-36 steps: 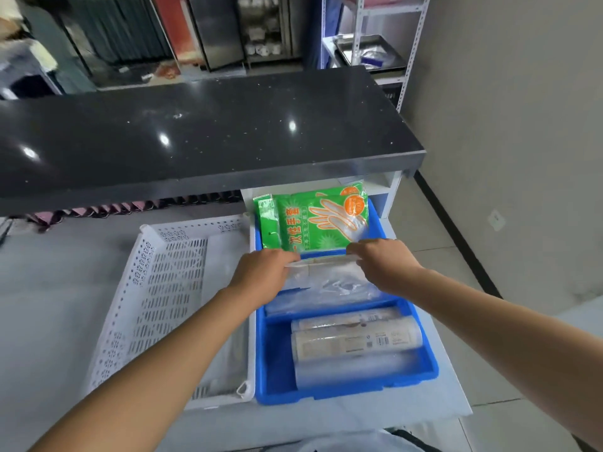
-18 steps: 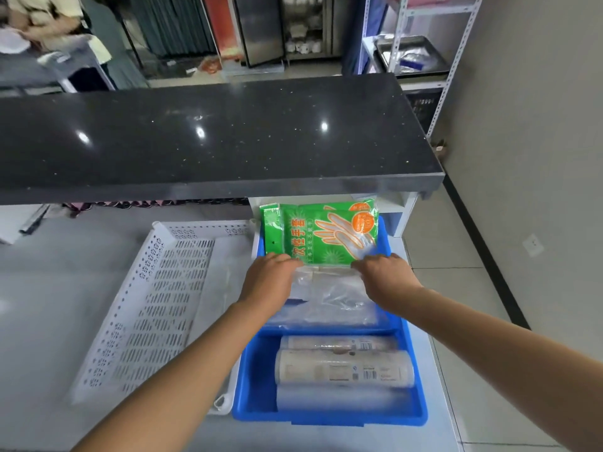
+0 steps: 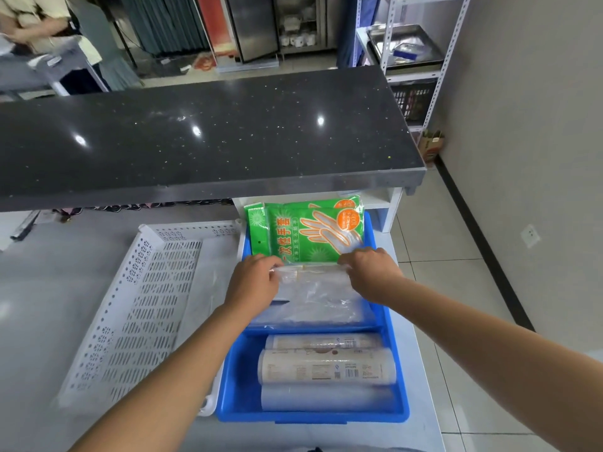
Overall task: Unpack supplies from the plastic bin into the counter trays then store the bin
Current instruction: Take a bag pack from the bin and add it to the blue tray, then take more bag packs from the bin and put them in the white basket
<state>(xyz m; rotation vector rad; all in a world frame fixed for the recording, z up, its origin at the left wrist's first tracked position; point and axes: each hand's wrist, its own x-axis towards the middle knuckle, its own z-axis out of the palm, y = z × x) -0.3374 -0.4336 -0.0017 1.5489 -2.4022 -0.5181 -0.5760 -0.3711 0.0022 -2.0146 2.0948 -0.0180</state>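
Both arms reach forward; left grip (image 3: 253,282) and right grip (image 3: 370,272) apparently pinching.

**Beyond the work area**

A black stone ledge (image 3: 202,138) spans the middle. At 1 o'clock, a metal rack (image 3: 421,44) holds a steel pan (image 3: 404,44). A dark crate (image 3: 412,99) sits below. At 11 o'clock stands a person (image 3: 39,24).

Crinkly clear plastic film bag (image 3: 318,296) pinched between my left hand (image 3: 253,283) and right hand (image 3: 372,275), glossy green printed packet (image 3: 303,230) just beyond. Smooth shiny blue plastic bin (image 3: 239,386) underneath, matt white perforated plastic tray (image 3: 137,305) to my left, polished speckled black stone counter (image 3: 202,132) above.
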